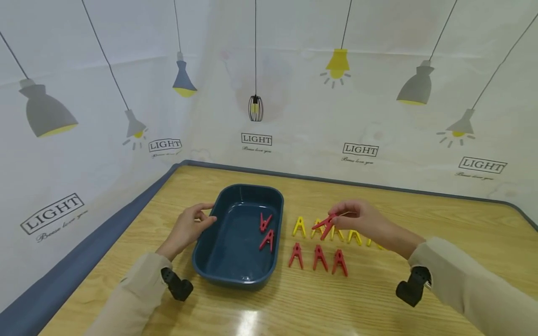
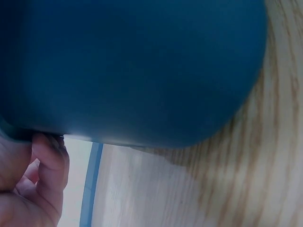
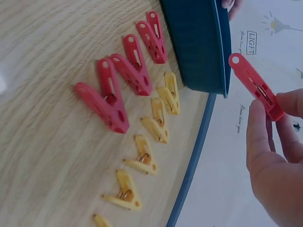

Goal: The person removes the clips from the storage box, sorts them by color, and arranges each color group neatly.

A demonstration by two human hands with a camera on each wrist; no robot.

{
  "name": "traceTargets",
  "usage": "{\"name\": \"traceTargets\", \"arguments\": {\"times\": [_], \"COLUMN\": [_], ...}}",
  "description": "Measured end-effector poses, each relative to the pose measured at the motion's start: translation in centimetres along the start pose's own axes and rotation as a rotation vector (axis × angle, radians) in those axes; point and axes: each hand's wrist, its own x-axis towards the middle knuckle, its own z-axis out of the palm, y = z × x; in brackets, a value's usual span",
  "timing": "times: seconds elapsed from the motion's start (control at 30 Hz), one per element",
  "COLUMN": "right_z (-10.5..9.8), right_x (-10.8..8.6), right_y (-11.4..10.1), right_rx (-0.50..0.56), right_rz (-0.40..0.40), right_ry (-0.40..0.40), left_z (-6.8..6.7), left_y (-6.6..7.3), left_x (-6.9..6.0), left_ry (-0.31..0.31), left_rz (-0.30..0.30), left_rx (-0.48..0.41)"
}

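My right hand (image 1: 361, 221) pinches a red clothespin (image 3: 255, 85) between thumb and fingertips, raised above the table to the right of a dark blue basin (image 1: 201, 252). On the basin's left rim, my left hand (image 1: 191, 226) grips with the thumb over the edge and curled fingers outside. Two red clothespins lie in the basin, one of them (image 1: 268, 240) near its right wall. Outside stand three red clothespins (image 1: 296, 255) in a row, nearer me. Behind them runs a row of yellow clothespins (image 1: 299, 227), partly hidden by the right hand and the held clothespin.
The wood-grain table (image 1: 294, 303) has a dark blue edge at the back. Behind it hangs a pale backdrop (image 1: 294, 84) printed with lamps and words. Black wrist cameras (image 1: 414, 285) sit on both sleeves.
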Motion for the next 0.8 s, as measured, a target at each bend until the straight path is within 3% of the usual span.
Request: {"name": "traceTargets", "arguments": {"times": [0.47, 0.8], "right_z": [-2.3, -2.8], "right_x": [-3.6, -3.8], "right_y": [3.5, 7.1], "right_rx": [0.010, 0.035], "right_rz": [0.074, 0.159], "right_ry": [0.073, 0.081], "left_z": [-0.1, -0.1], "left_y": [0.2, 0.3], "left_x": [0.1, -0.1], "left_ry": [0.002, -0.001], "left_rz": [0.024, -0.004], "left_rx": [0.002, -0.007]}}
